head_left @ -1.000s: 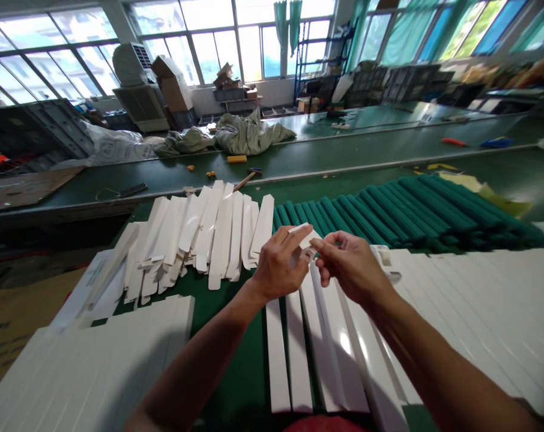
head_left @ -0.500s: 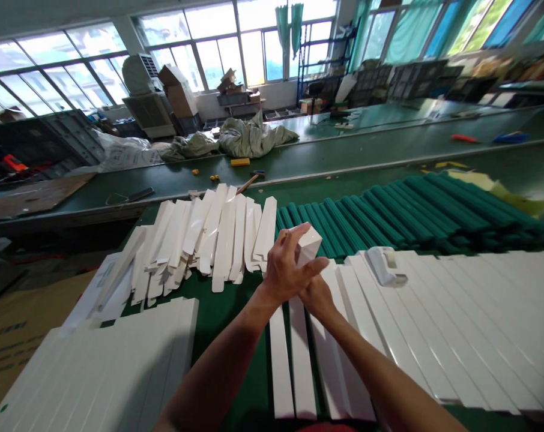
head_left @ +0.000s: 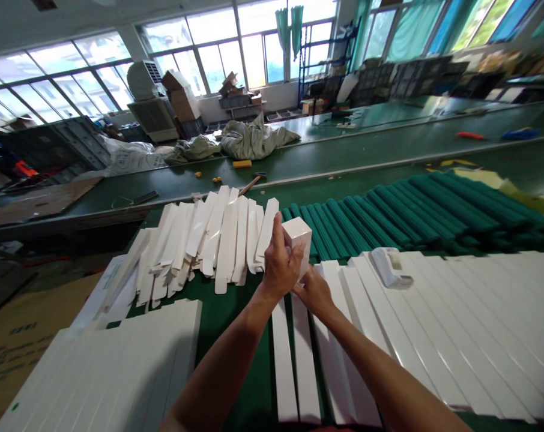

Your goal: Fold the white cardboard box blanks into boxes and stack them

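Note:
A long white carton (head_left: 298, 233) with its closed square end tipped up is held at the middle of the bench. My left hand (head_left: 278, 268) wraps its upper part, thumb across the near face and one finger along the left side. My right hand (head_left: 317, 294) grips the carton lower down, its fingers partly hidden behind it. Below my hands, long white cartons (head_left: 306, 366) run toward me. How far the held carton reaches among them is hidden.
Flattened white cartons (head_left: 227, 240) are heaped at left. Finished-looking white cartons lie in rows at near left (head_left: 119, 366) and right (head_left: 470, 324). A white tape dispenser (head_left: 391, 268) rests on the right row. Green ribbed rolls (head_left: 389, 216) lie behind; a hammer (head_left: 250, 183) is farther back.
My left hand has come off the carton's top end and moved slightly left, uncovering that end. The carton's end has shifted a little left; my right hand stays low on it.

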### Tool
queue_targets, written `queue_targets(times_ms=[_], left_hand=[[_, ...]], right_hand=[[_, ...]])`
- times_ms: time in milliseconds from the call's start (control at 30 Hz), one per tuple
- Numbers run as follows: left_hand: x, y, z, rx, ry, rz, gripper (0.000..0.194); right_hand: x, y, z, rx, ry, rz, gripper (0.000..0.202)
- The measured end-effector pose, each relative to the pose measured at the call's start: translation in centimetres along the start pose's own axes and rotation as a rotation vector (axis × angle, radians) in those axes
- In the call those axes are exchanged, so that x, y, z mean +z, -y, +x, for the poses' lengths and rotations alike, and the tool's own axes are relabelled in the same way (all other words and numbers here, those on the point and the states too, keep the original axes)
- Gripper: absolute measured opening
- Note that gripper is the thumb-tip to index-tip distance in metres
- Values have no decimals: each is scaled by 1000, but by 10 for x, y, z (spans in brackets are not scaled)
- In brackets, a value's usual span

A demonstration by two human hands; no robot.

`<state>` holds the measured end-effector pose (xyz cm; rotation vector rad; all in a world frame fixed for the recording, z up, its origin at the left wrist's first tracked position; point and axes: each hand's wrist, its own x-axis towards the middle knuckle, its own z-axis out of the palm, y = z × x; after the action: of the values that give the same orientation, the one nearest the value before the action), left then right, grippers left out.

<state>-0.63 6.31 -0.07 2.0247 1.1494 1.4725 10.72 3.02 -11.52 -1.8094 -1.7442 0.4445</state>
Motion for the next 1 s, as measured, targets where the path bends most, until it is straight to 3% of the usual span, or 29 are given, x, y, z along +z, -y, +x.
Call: queue_targets(times_ms=[100,233,333,467,633,800,900,1000], left_hand=[[2,3,-1,-37,23,-66,72],[11,1,4,-155,-88,-84,86],[13,1,11,-233,-134,-38,91],[1,15,9,-347,-55,43,90],[-18,55,-37,-563,213,196,85],[-30,99,-107,-662,332,324,73],[-34,122,-136,-758,346,425,56],[-33,140,-148,-833,330,535,43]], right_hand=[[0,3,1,9,-9,-62,29],[-4,12,1,30,9,-141,29],[-12,25,-2,40,101,-160,34],[-15,46,-25,16,257,-136,46],[2,44,-62,5,525,-26,51],[19,15,-70,134,321,-177,39],[28,6,-65,209,352,-211,40],[38,4,-60,257,408,-209,53]])
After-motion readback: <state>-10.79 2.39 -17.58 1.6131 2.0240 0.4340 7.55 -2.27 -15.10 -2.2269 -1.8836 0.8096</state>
